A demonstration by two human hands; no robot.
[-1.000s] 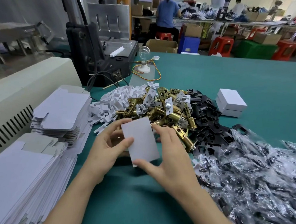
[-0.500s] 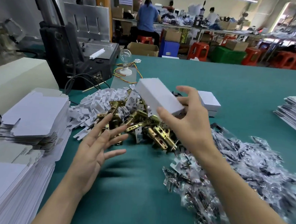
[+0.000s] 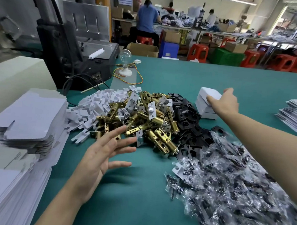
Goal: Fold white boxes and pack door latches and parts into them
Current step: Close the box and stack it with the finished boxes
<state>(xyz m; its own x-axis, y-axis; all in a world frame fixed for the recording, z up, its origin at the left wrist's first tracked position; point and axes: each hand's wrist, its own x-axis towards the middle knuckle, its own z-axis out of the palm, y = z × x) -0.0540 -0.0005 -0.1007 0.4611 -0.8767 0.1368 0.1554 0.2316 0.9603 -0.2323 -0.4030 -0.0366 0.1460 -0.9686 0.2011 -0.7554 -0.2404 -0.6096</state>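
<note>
Green table [image 3: 155, 208] bearing, left, stacked flat box blanks [image 3: 29, 115]; right, bagged parts [image 3: 235, 187]; centre, brass door latches [image 3: 143, 122] between white plastic pieces [image 3: 96, 102] and black plates [image 3: 189, 118]. Right hand [image 3: 223, 103] rests fingers on the top folded white box [image 3: 208, 97] of a stack; left hand [image 3: 103, 154] open, empty. No legible writing

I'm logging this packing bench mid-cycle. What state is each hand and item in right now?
Left hand: open, empty, hovering.
Right hand: resting on the top white box.
Top white box: closed, stacked on other boxes.
Flat box blanks: unfolded, stacked.
Brass latches: loose pile.
Black plates: loose heap.
Bagged parts: sealed, heaped.
</note>
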